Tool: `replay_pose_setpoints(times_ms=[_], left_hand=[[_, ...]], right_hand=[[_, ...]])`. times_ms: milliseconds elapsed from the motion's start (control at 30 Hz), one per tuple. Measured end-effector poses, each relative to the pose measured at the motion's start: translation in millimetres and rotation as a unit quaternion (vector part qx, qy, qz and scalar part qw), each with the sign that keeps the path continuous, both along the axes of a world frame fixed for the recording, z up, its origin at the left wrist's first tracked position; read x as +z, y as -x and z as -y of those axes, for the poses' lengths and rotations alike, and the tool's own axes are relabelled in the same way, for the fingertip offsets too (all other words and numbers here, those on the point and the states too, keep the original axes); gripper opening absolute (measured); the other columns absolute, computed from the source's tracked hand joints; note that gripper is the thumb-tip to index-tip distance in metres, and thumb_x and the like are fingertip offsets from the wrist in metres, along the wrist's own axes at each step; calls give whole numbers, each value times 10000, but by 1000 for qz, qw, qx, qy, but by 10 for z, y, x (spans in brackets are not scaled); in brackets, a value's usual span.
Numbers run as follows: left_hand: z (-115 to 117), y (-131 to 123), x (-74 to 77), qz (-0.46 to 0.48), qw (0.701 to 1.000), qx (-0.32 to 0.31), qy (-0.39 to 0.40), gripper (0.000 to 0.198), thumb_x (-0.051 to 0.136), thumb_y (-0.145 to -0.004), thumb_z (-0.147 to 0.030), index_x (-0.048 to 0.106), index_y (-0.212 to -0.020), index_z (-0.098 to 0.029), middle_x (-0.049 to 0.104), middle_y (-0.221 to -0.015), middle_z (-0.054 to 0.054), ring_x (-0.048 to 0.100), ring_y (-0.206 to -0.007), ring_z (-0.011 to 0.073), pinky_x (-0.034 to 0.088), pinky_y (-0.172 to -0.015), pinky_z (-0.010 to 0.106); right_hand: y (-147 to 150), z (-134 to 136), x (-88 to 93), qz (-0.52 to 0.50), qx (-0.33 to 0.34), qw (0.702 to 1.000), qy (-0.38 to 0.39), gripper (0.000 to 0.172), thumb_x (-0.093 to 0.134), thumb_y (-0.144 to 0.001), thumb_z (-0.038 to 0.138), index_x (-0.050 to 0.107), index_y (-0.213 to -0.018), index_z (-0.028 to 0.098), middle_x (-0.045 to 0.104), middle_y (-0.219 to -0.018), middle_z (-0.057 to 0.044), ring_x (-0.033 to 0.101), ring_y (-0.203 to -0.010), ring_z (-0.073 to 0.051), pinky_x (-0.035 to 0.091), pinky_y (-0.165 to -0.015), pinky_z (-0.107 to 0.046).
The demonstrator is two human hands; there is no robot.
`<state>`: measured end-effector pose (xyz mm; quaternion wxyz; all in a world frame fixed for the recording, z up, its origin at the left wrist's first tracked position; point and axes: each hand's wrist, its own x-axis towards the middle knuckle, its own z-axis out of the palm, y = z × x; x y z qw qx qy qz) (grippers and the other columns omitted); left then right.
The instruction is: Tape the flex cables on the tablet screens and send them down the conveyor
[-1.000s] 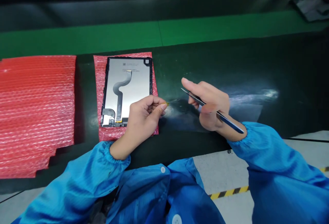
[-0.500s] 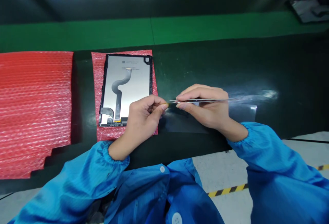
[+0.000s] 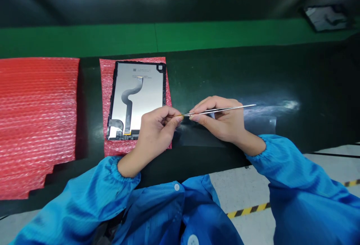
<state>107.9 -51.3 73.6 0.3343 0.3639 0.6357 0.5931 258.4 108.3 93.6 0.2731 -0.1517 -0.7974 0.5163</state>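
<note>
My right hand [image 3: 222,117] is closed on a pair of metal tweezers [image 3: 225,109], whose tips point left and meet the fingertips of my left hand [image 3: 159,125]. Thumb and forefinger of that left hand are pinched on a tiny yellowish piece, too small to name. Left of it lies a display panel [image 3: 149,99] with a silver back, a black frame and a curved grey flex cable [image 3: 128,106]. The left hand covers the panel's lower right corner. Beneath the panel is a red bubble-wrap sheet [image 3: 105,76].
A stack of red bubble-wrap sheets [image 3: 36,125] covers the left of the dark table mat [image 3: 213,72]. A clear film [image 3: 202,138] lies under and beside my right hand. Another panel-like item [image 3: 326,17] sits at the far right, beyond the green strip [image 3: 112,39].
My right hand has shifted slightly left and the tweezers have tilted, their rear end now higher. Their tips are now at the left fingertips. The left hand is nearly still.
</note>
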Motion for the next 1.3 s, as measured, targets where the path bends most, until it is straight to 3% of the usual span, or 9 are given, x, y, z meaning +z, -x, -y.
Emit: replay_pose_setpoints(times_ms=[800, 1300], left_hand=[[0, 8, 12, -17, 1000, -9, 1, 155, 719, -989, -273, 742, -883, -161, 700, -776, 21, 639, -653, 146, 444, -572, 239], [13, 10, -26, -35, 999, -8, 5, 152, 725, -991, -277, 750, -888, -167, 699, -783, 21, 642, -669, 147, 472, -592, 237]], right_hand=[[4, 8, -35, -27, 13, 999, 20, 217, 913, -917, 404, 811, -909, 213, 783, -908, -72, 742, -782, -207, 598, -694, -321], [34, 13, -30, 1, 6, 997, 77, 379, 964, -840, 514, 796, -884, 177, 769, -867, -79, 725, -744, -195, 594, -653, -296]])
